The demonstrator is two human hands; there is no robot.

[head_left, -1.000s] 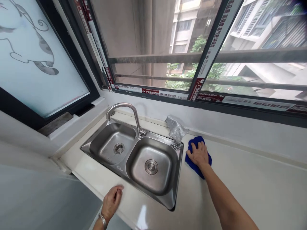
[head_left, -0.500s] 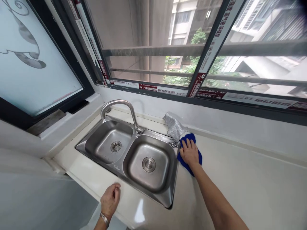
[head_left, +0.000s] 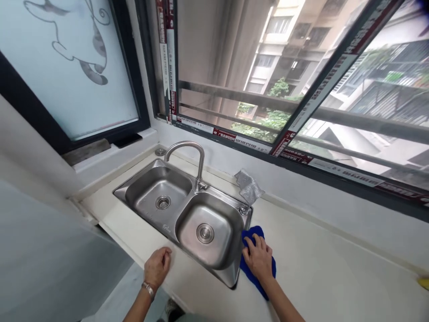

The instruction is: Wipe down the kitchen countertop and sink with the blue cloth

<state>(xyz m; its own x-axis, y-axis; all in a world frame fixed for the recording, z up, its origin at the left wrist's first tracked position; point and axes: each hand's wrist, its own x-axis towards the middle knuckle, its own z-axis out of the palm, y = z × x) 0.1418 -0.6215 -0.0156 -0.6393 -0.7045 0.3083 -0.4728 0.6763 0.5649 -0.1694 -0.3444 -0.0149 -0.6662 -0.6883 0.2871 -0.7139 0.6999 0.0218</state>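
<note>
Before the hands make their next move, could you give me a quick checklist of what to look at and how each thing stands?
1. Right hand on the blue cloth: ok, laid over it.
2. Cloth clear of the sink: not ok, its left edge laps onto the rim.
3. Left hand off the cloth: ok, curled at the front of the counter.
4. Silvery sheet apart from the cloth: ok, it lies by the sink's back right corner.
5. Tap not running: ok, no stream shows.
6. Counter dry under the cloth: cannot tell, it is covered.

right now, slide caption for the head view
Right hand on blue cloth at rim of double sink, left hand near edge of counter
</note>
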